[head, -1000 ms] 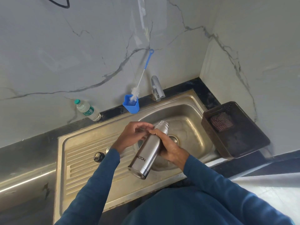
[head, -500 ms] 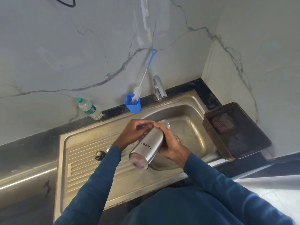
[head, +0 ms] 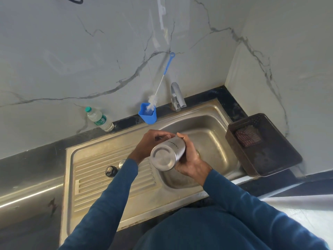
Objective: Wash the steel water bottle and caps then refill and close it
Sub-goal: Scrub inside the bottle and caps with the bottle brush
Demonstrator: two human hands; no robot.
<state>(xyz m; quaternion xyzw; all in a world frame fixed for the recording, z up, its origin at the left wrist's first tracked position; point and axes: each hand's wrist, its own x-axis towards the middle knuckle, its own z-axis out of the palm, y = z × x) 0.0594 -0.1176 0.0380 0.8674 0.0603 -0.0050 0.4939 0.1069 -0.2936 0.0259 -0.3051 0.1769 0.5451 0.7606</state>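
Note:
The steel water bottle [head: 166, 154] is tipped over the sink basin [head: 212, 123], its round base facing me and its mouth pointing down and away, hidden. My right hand [head: 189, 159] grips the bottle's body from the right. My left hand [head: 153, 141] curls around the bottle's far end near the neck. A black cap [head: 110, 170] lies on the ribbed drainboard [head: 100, 177], and a steel cap [head: 122, 162] sits beside it, partly hidden by my left sleeve.
A blue cup [head: 148, 115] holding a bottle brush [head: 162, 80] stands by the tap [head: 177, 96]. A small plastic water bottle [head: 99, 119] leans at the wall. A dark tray [head: 261, 147] with a scrub pad [head: 247, 137] sits right of the basin.
The bottle has swung from a shallow tilt to nearly upside down, its base now turned toward me. Both hands kept their hold and stayed over the basin.

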